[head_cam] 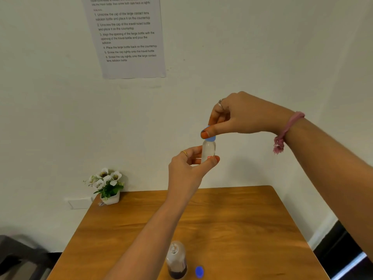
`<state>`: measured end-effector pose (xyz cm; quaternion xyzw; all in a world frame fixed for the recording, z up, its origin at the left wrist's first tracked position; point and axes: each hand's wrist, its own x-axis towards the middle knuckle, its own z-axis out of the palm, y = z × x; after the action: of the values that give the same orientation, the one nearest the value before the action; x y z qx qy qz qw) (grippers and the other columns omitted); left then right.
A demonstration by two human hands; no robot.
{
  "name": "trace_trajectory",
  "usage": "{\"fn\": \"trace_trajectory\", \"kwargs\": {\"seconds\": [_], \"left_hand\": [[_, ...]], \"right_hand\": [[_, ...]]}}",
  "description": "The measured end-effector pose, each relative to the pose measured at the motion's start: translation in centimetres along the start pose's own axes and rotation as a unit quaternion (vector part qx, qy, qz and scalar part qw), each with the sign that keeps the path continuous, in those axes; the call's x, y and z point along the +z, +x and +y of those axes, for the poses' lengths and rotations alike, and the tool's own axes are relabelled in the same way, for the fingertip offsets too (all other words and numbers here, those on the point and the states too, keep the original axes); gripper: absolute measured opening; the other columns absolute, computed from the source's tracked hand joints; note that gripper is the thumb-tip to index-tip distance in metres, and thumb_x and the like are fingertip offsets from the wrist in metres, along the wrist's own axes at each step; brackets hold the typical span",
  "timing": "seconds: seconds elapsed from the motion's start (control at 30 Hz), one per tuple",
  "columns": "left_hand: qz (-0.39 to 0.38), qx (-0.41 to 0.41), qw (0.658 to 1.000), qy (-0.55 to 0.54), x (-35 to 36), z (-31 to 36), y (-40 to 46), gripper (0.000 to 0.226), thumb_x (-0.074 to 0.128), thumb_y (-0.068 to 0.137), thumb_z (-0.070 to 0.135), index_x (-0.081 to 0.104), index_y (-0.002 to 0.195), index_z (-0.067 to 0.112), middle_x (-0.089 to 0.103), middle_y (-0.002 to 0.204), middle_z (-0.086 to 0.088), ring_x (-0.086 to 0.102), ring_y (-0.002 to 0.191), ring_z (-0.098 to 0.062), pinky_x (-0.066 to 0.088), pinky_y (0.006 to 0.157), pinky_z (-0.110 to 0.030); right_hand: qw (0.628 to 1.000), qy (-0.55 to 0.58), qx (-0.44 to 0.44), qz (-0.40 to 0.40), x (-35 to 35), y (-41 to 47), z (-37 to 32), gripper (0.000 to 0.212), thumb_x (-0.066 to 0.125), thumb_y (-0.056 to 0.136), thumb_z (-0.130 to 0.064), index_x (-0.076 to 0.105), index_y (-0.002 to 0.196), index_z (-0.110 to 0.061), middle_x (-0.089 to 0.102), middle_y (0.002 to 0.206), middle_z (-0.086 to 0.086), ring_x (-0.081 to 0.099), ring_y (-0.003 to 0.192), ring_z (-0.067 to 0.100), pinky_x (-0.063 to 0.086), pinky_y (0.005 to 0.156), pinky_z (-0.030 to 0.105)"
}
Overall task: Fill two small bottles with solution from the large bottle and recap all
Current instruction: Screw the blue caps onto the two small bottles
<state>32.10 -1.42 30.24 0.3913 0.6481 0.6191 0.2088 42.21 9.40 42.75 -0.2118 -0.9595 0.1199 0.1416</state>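
Wood-grain counter point(232, 219) runs under everything, and I place the rest from it. At its near edge stands an open clear bottle point(176, 259) with dark liquid in the bottom, neck uncapped; whether it counts as the large one I cannot say for sure. Just beside it, toward the right, a loose blue cap point(199, 271) lies on the wood.

Higher, well above the middle of the counter, both hands work on a small bottle point(209, 149). The left hand point(188, 164) pinches its clear body between thumb and fingers, holding it upright. The right hand point(232, 116) comes from above, thumb and fingertips gripping the pale blue cap point(210, 137) that sits on its neck. Whether the cap is going on or off I cannot tell.

This bottle looks like thin, light plastic, so I judge it will give under a hard squeeze and could push liquid out while unsealed; a firm hold low on the body, as now, seems right, with the twist taken at the cap's rim. The smooth wall may be slippery if wet.

At the counter's far left corner sits a small white pot of flowers point(108, 184). On the wall beyond hangs a printed instruction sheet point(129, 37).
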Motion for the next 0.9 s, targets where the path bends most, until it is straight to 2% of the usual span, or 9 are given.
{"fn": "trace_trajectory", "kwargs": {"seconds": [0.13,0.23,0.33,0.4,0.47,0.53,0.63,0.77,0.9], "left_hand": [[0.006,0.0,1.0,-0.008,0.1,-0.1,0.1,0.04,0.077,0.076,0.032,0.068,0.112,0.017,0.07,0.096,0.0,0.062,0.085,-0.013,0.047,0.068,-0.016],[0.002,0.003,1.0,-0.011,0.1,-0.1,0.3,0.04,0.078,0.075,0.031,0.068,0.111,0.016,0.071,0.095,-0.002,0.06,0.079,-0.011,0.046,0.066,-0.017],[0.0,0.005,1.0,-0.016,0.2,-0.3,0.2,0.041,0.079,0.074,0.032,0.068,0.111,0.017,0.072,0.095,-0.001,0.062,0.08,-0.011,0.048,0.066,-0.017],[0.003,0.005,1.0,-0.017,0.2,-0.5,0.2,0.04,0.078,0.074,0.033,0.068,0.111,0.018,0.072,0.095,-0.001,0.062,0.078,-0.009,0.047,0.066,-0.016],[0.007,0.006,1.0,-0.018,0.1,-0.6,0.3,0.04,0.078,0.075,0.033,0.069,0.11,0.018,0.071,0.093,0.0,0.06,0.076,-0.008,0.046,0.065,-0.016],[0.006,0.009,1.0,-0.017,0.2,-0.6,0.3,0.039,0.079,0.074,0.033,0.069,0.109,0.018,0.071,0.092,0.0,0.06,0.076,-0.008,0.047,0.065,-0.017],[0.005,0.008,1.0,-0.02,0.1,-0.9,0.2,0.038,0.079,0.074,0.033,0.07,0.107,0.019,0.07,0.087,0.003,0.059,0.074,-0.007,0.047,0.066,-0.019],[0.005,0.01,1.0,-0.027,0.2,-1.0,0.1,0.034,0.079,0.075,0.031,0.07,0.105,0.018,0.063,0.074,0.011,0.056,0.067,-0.005,0.044,0.063,-0.017],[0.0,0.018,1.0,-0.017,0.2,-1.3,0.2,0.036,0.078,0.075,0.032,0.07,0.106,0.017,0.064,0.077,0.007,0.056,0.069,-0.007,0.045,0.064,-0.02]], "right_hand": [[0.998,0.035,0.003,-0.047,-0.6,-0.6,0.6,0.055,0.057,0.073,-0.059,0.06,0.12,-0.03,0.063,0.111,-0.015,0.061,0.087,0.002,0.04,0.071,0.012],[0.997,0.064,-0.013,-0.037,0.0,-0.8,0.9,0.03,0.066,0.08,-0.041,0.066,0.108,-0.03,0.068,0.099,-0.014,0.065,0.08,0.005,0.042,0.068,0.013],[0.999,0.038,0.019,0.017,1.1,-0.6,1.0,0.049,0.061,0.064,-0.067,0.068,0.091,-0.026,0.064,0.078,-0.016,0.059,0.068,0.003,0.039,0.06,0.015],[0.999,0.03,0.035,-0.003,1.1,-0.9,1.2,0.063,0.054,0.059,-0.073,0.063,0.106,-0.031,0.061,0.09,-0.019,0.058,0.078,0.0,0.039,0.064,0.015],[0.996,0.084,0.026,-0.024,1.0,-1.4,1.5,0.057,0.059,0.069,-0.061,0.058,0.119,-0.034,0.06,0.103,-0.02,0.06,0.088,0.001,0.043,0.073,0.014],[0.99,0.141,0.008,0.008,1.4,-1.6,1.6,0.037,0.068,0.076,-0.044,0.064,0.111,-0.031,0.065,0.101,-0.018,0.064,0.088,0.006,0.048,0.077,0.017],[0.989,0.134,0.029,0.055,2.8,-1.1,1.4,0.043,0.068,0.066,-0.057,0.064,0.096,-0.026,0.064,0.089,-0.013,0.062,0.081,0.008,0.048,0.071,0.018],[0.986,0.163,0.031,-0.033,3.4,-1.6,1.4,0.058,0.06,0.065,-0.063,0.052,0.119,-0.042,0.056,0.113,-0.022,0.06,0.095,0.002,0.045,0.077,0.015],[0.972,0.213,0.05,0.088,5.4,-1.2,1.1,0.042,0.072,0.065,-0.053,0.064,0.097,-0.027,0.064,0.097,-0.018,0.061,0.088,0.003,0.046,0.071,0.017]]}}
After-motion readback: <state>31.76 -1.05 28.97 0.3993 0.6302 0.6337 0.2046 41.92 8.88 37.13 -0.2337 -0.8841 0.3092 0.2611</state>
